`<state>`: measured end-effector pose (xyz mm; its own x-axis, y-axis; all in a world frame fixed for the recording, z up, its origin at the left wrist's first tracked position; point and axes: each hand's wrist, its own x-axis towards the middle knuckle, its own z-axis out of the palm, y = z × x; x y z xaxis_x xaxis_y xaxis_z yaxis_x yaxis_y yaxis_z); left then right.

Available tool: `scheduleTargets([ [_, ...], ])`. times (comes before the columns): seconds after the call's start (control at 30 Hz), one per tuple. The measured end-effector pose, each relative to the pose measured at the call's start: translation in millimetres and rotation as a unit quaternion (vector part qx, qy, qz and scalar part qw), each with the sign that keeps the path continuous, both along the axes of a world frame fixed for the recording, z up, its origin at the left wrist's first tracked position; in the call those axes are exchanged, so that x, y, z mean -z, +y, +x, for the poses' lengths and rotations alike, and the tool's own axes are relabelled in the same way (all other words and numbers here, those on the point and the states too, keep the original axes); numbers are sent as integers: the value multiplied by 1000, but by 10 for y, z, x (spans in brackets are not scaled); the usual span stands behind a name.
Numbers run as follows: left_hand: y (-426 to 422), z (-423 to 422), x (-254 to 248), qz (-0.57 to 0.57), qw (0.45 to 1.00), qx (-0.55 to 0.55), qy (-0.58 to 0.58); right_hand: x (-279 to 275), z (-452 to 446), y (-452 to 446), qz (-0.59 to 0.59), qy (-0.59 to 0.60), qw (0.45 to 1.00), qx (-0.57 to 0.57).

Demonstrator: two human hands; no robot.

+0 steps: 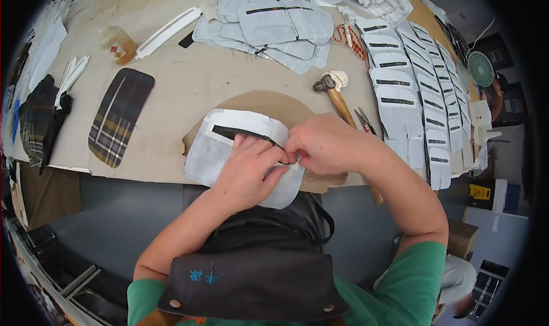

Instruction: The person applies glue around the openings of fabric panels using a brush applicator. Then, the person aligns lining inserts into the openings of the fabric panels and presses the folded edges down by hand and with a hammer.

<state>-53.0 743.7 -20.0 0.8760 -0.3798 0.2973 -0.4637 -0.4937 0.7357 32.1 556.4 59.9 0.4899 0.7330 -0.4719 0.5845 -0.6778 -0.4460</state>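
Plaid panel point(121, 120): well apart, likely leaving workspace | pale panel point(205, 157): over brown board point(286, 103) at table point(194, 88) edge, presumably for close work | left hand point(247, 165): fingers bent at dark slot point(223, 132), seemingly steadying; pinch, cannot tell | right hand point(323, 143): pinching panel near slot's right end | hammer point(341, 103): within reach

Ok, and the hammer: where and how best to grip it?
Probably grip the hammer by the near end of its wooden handle, with the right hand coming from the person's own side. Its head lies at the far end, the handle running back toward the person. The right forearm hides the handle's middle here, so that arm should draw back first.
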Motion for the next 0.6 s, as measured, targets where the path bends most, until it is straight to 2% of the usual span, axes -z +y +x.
scheduleTargets([
  [0.1, -6, 23, -14, 11, 999, 6, -37, -11, -8, -46, -9, -3, 1000, -5],
  [0.3, -2, 14, -11, 15, 999, -7, -28, 63, -84, -252, 81, -49, 995, -21],
  [0.4, -9, -9, -31, 40, 999, -13, -26, 157, -145, -378, 119, -86, 989, -36],
  [0.47, -5, -6, -27, 54, 998, -20, -12, 205, -180, -472, 204, -155, 964, -74],
  [0.6, 9, -18, -30, 41, 998, -31, -28, 338, -384, -650, 214, -205, 954, -48],
])
